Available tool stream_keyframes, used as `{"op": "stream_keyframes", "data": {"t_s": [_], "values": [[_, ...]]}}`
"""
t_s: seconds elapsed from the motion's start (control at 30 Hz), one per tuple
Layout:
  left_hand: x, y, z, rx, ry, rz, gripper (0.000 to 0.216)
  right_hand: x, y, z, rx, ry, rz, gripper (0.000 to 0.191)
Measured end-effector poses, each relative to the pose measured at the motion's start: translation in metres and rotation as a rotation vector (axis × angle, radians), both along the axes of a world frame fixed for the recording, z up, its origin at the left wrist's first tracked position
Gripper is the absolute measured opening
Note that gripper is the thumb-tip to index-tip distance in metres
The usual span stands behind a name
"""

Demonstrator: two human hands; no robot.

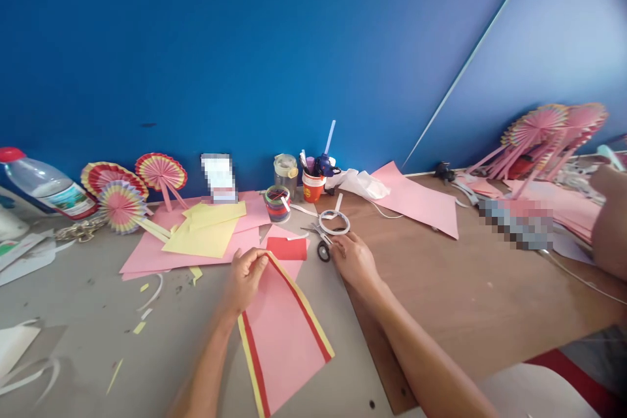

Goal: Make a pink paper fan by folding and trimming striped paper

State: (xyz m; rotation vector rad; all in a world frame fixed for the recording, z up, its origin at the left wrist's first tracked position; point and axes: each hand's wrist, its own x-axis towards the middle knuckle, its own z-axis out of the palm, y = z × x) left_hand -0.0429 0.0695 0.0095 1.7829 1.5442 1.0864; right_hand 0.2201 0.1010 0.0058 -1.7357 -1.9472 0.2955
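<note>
My left hand (247,277) pinches the top corner of a pink paper sheet (284,346). Red and yellow strips run along both long sides of that sheet. My right hand (356,264) is closed on a pair of scissors (324,249); one black handle loop shows, the other is covered by my fingers. Just beyond my right fingertips lies a roll of white tape (334,223), touching or very close to the scissors. Behind the left hand, a red paper piece (288,249) rests on pink paper.
Yellow sheets (206,235) lie on pink paper (142,255). Folded paper fans (161,173) lean by the wall, beside a plastic bottle (59,192). A pen cup (312,187) and a jar (277,204) stand at the back. Another person's arm (610,228) reaches in at right.
</note>
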Motion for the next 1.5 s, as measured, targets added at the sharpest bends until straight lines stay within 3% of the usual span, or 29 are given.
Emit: {"op": "stream_keyframes", "data": {"t_s": [0.23, 0.57, 0.7, 0.83, 1.07, 1.23, 1.4, 1.5], "values": [[0.007, 0.000, -0.011, 0.041, 0.052, 0.002, 0.023, 0.000, 0.001, 0.000, -0.213, -0.136, -0.007, 0.030], [0.009, -0.003, -0.007, 0.018, 0.077, -0.021, 0.022, -0.032, -0.018, -0.002, -0.278, 0.090, 0.106, 0.030], [0.011, -0.003, -0.006, 0.035, 0.078, -0.022, 0.024, -0.037, -0.018, -0.001, -0.187, 0.075, 0.066, 0.020], [0.011, -0.003, -0.009, 0.040, 0.077, -0.022, 0.025, -0.020, -0.004, -0.002, -0.031, -0.072, 0.019, 0.024], [0.012, -0.002, -0.015, 0.053, 0.088, -0.002, 0.024, -0.004, 0.009, 0.001, -0.083, -0.162, -0.033, 0.026], [0.013, -0.001, -0.016, 0.047, 0.099, -0.001, 0.023, -0.024, -0.003, 0.007, -0.215, -0.190, 0.027, 0.023], [0.013, -0.002, -0.014, 0.036, 0.108, -0.008, 0.023, -0.047, -0.021, 0.015, -0.238, -0.238, 0.053, 0.024], [0.012, -0.003, -0.012, 0.023, 0.115, -0.018, 0.022, -0.050, -0.025, 0.017, -0.294, -0.175, 0.070, 0.014]]}}
